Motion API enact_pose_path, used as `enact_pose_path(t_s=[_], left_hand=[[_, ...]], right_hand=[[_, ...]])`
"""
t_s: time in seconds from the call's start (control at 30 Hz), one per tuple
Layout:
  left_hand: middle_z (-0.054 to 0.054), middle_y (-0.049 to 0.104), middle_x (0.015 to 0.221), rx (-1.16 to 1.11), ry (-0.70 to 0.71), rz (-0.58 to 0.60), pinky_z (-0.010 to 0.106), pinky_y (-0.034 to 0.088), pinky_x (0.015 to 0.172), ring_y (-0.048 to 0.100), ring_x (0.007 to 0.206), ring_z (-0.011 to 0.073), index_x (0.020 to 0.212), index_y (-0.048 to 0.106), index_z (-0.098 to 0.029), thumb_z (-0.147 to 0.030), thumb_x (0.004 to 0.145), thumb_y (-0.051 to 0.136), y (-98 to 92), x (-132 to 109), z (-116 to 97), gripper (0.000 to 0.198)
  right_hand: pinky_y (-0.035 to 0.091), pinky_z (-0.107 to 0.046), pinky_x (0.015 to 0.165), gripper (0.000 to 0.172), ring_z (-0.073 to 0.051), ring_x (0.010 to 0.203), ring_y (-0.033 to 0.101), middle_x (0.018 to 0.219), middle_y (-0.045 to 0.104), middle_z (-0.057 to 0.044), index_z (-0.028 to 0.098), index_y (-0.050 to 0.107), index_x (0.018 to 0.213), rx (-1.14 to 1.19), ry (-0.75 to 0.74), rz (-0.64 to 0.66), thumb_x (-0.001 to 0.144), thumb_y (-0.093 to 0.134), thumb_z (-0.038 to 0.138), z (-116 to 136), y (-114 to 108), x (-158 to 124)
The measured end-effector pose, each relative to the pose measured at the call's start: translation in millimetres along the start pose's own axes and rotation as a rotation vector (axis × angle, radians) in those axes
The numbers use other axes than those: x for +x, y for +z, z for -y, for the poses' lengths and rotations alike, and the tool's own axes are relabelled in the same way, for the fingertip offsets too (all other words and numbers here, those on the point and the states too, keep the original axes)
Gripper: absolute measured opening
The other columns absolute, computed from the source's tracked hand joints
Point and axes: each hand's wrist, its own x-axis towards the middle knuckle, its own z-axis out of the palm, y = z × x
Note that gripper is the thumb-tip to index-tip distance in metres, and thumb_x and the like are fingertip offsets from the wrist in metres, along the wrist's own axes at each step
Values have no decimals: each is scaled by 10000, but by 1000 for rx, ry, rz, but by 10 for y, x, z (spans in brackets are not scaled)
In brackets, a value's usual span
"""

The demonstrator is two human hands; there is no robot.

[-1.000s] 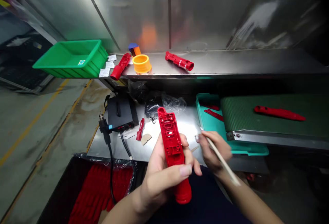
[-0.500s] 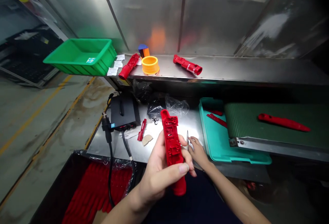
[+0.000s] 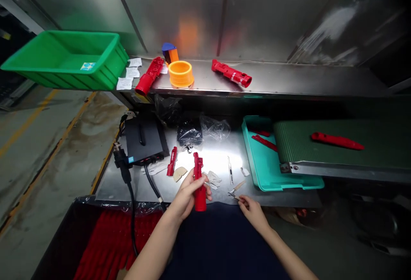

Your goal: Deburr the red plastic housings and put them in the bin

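Observation:
My left hand (image 3: pixel 186 195) is closed round a red plastic housing (image 3: pixel 199 182) and holds it upright over the front edge of the steel table (image 3: pixel 221 156). My right hand (image 3: pixel 253 210) lies low at the table's front edge. Its fingers are curled together on the end of a small metal tool (image 3: pixel 232 193). A thin blade-like tool (image 3: pixel 230 170) and a small wooden stick (image 3: pixel 239 185) lie on the table just beyond that hand. A small red part (image 3: pixel 172 161) and a tan half-disc (image 3: pixel 180 173) lie to the left of the housing.
The shelf above carries a green bin (image 3: pixel 64 61), an orange ring (image 3: pixel 180 73) and two red housings (image 3: pixel 231 73). A teal tray (image 3: pixel 266 173) and a green conveyor belt (image 3: pixel 337 151) with a red part (image 3: pixel 337 141) are on the right. A black box (image 3: pixel 143 138) with a cable is on the left; a lined bin of red parts (image 3: pixel 109 241) is below.
My left hand has lowered the red housing toward the table's front edge. My right hand has laid down the thin tool and drawn back to the small metal tool. The view has pulled back.

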Motion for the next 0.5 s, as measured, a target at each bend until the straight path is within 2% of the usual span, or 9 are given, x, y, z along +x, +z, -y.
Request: enact_pose_path(t_s=[0.07, 0.17, 0.27, 0.37, 0.5], left_hand=[[28, 646, 914, -97, -31, 78, 350, 603, 593, 642, 674, 186, 1250, 593, -208, -564, 915, 695, 77, -28, -87, 499], [50, 671, 879, -193, -66, 166, 335, 585, 536, 631, 626, 186, 1275, 615, -173, -648, 972, 575, 139, -45, -191, 565], [53, 678, 859, -239, -89, 229, 314, 564, 487, 625, 579, 179, 1251, 640, -168, -669, 998, 508, 195, -89, -233, 576], [56, 688, 869, -306, -72, 310, 299, 563, 465, 634, 567, 174, 1247, 657, -175, -657, 1036, 429, 305, -171, -204, 573], [67, 703, 893, -393, -16, 415, 286, 565, 468, 650, 576, 173, 1250, 668, -182, -635, 1066, 355, 566, -287, -30, 580]], right_hand=[[626, -367, 796, 236, -182, 800, 714, 930, 724, -16, 154, 709, 1078, 42, 25, -1, 1054, 694, 388, 15, 107, -58], [618, -341, 754, 264, -165, 730, 689, 832, 693, 12, 150, 700, 948, 99, 95, -33, 1054, 694, 392, -25, 219, -189], [627, -359, 794, 224, -177, 791, 711, 909, 719, -10, 155, 706, 1004, 156, 200, -128, 1058, 690, 372, -201, 206, -343], [631, -369, 812, 204, -191, 847, 724, 972, 733, -28, 155, 708, 1035, 200, 334, -264, 1045, 708, 358, -510, 17, -457], [625, -333, 714, 225, -179, 776, 704, 957, 715, -27, 147, 697, 1036, 249, 460, -447, 1037, 716, 371, -997, -502, -550]])
